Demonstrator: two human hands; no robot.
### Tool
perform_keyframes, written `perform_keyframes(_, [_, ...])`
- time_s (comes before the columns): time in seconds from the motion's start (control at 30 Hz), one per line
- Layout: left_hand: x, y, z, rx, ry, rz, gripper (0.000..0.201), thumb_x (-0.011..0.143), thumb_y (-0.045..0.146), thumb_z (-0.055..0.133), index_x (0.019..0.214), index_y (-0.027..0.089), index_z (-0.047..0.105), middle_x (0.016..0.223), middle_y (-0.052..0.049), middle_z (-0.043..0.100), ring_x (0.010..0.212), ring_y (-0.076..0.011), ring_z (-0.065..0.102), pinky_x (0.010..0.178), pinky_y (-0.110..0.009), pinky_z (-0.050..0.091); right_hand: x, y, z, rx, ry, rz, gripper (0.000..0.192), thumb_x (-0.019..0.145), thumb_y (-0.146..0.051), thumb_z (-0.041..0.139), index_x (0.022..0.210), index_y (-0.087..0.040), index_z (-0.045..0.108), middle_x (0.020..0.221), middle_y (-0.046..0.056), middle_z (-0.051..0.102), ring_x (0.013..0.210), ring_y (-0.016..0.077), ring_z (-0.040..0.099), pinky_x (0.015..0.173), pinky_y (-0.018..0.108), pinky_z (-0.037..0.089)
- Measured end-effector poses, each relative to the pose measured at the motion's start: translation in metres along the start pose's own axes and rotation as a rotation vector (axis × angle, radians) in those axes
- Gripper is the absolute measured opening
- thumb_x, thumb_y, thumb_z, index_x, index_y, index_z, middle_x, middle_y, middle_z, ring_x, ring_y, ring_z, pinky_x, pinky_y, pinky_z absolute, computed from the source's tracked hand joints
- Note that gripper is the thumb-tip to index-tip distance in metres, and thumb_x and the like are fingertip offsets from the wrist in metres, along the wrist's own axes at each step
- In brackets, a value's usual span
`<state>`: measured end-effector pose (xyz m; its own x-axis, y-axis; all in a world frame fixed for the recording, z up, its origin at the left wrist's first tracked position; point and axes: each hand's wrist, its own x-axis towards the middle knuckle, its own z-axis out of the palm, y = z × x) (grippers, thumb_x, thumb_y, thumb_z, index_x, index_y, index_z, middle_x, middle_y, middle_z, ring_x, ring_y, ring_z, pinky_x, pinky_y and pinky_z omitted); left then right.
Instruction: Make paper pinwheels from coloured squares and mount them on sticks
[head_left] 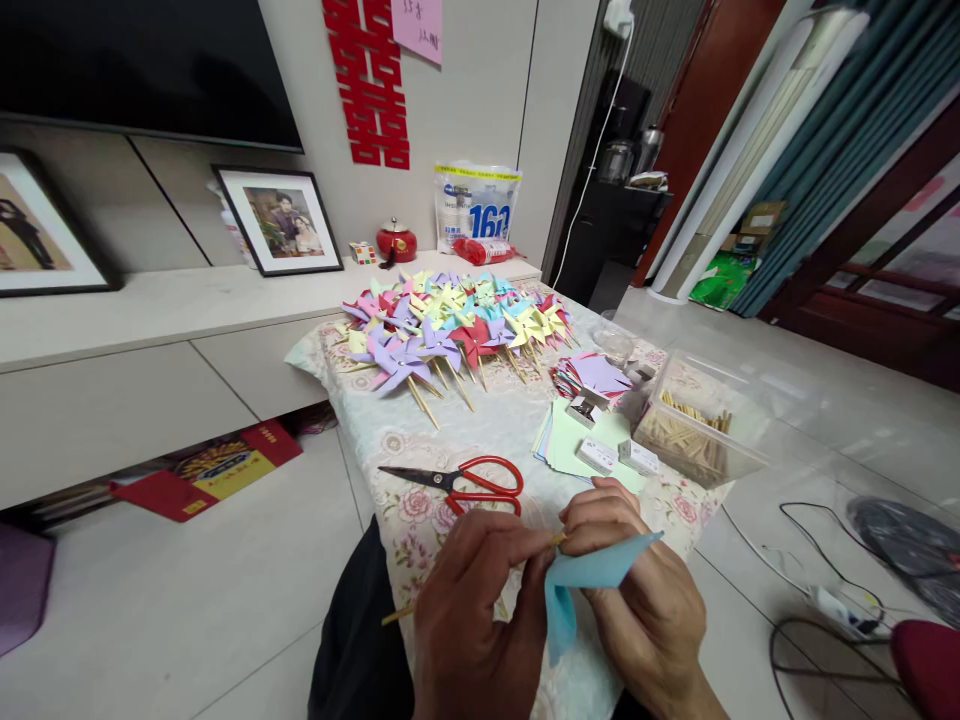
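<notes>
My left hand [484, 610] is closed around a thin wooden stick [397, 615], whose far end pokes out at the left. The stick's tip meets a light blue paper pinwheel [600, 568], folded and tilted, which my right hand [649, 610] pinches from the right. My right fingertips hide the pinwheel's centre, so I cannot see whether a pin joins it to the stick. Just beyond my hands lie black-bladed scissors [487, 488] with red handles, on a flowered tablecloth [420, 510]. A pile of finished paper pinwheels [457, 320] on sticks covers the table's far half.
Right of the scissors are coloured paper sheets [559, 440] with small white boxes [597, 455] on top. More paper squares [600, 373] lie behind. A clear plastic bin [652, 440] holds wooden sticks. A white cabinet [150, 320] borders the table's far side.
</notes>
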<state>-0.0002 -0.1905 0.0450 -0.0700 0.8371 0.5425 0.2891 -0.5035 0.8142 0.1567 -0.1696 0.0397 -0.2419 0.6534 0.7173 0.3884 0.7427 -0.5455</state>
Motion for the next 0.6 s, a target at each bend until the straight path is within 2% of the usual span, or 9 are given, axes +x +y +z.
perform_keyframes(0.13, [-0.0005, -0.0018, -0.0007, 0.038, -0.034, 0.054, 0.022, 0.085, 0.007, 0.062, 0.099, 0.022, 0.069, 0.087, -0.003, 0.067, 0.079, -0.0154, 0.067, 0.069, -0.025, 0.055, -0.001, -0.001, -0.0003, 0.002, 0.008, -0.016, 0.025, 0.084, 0.003, 0.05, 0.094, -0.017, 0.06, 0.089, 0.004, 0.061, 0.088, 0.0207, 0.06, 0.097, 0.05, 0.036])
perform_keyframes(0.33, [0.0002, -0.0005, 0.0031, -0.049, -0.049, -0.058, 0.015, 0.087, 0.011, 0.062, 0.091, 0.025, 0.067, 0.078, 0.002, 0.065, 0.068, -0.0121, 0.063, 0.057, -0.021, 0.051, 0.0029, -0.0001, 0.0009, 0.041, 0.028, -0.045, 0.026, 0.083, 0.005, 0.049, 0.091, -0.017, 0.06, 0.088, 0.003, 0.06, 0.086, 0.0187, 0.059, 0.095, 0.047, 0.037])
perform_keyframes(0.47, [-0.0001, -0.0022, 0.0046, -0.08, -0.061, -0.093, 0.012, 0.088, 0.014, 0.062, 0.089, 0.025, 0.067, 0.077, 0.002, 0.066, 0.068, -0.0125, 0.063, 0.058, -0.022, 0.052, 0.0041, 0.0004, 0.002, 0.042, 0.026, -0.054, 0.028, 0.083, 0.006, 0.048, 0.092, -0.017, 0.061, 0.087, 0.003, 0.061, 0.087, 0.0186, 0.059, 0.097, 0.047, 0.036])
perform_keyframes(0.6, [-0.0006, -0.0028, 0.0045, -0.086, -0.072, -0.127, 0.011, 0.089, 0.015, 0.061, 0.09, 0.024, 0.068, 0.078, 0.002, 0.065, 0.068, -0.0126, 0.063, 0.058, -0.023, 0.052, 0.0047, -0.0008, 0.0017, 0.041, 0.02, -0.052, 0.028, 0.083, 0.006, 0.048, 0.092, -0.017, 0.061, 0.086, 0.004, 0.061, 0.086, 0.019, 0.058, 0.092, 0.045, 0.039])
